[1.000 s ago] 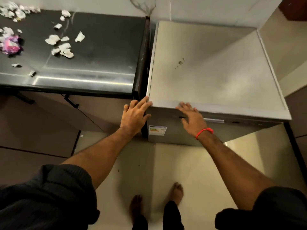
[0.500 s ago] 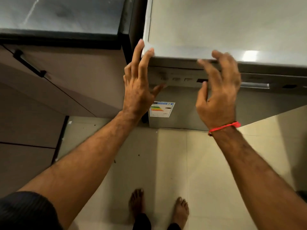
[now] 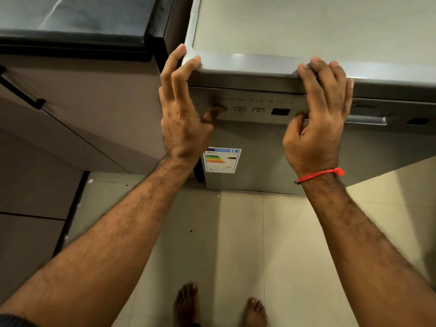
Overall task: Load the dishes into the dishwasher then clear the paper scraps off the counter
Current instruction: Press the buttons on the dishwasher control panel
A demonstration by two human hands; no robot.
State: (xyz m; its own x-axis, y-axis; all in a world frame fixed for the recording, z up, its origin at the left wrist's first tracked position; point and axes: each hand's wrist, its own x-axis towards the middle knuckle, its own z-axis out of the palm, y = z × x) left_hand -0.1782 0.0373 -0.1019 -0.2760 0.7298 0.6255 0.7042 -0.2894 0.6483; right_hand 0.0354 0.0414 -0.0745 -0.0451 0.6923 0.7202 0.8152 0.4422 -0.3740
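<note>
Since half a second ago the view has dropped closer and both hands have settled lower on the dishwasher (image 3: pixel 271 147), the left thumb now down at the button row. The dishwasher stands on the floor (image 3: pixel 236 232), door shut, front face toward the person, tall axis upright. It looks heavy and rigid with slick metal; the door should be taken by the bar handle (image 3: pixel 368 119), which runs across its front. The left hand (image 3: pixel 182 114) rests straight fingers on its top left corner. The right hand (image 3: pixel 318 114) curls over its top front edge. The dark tabletop (image 3: pixel 70 20) lies left of it.
</note>
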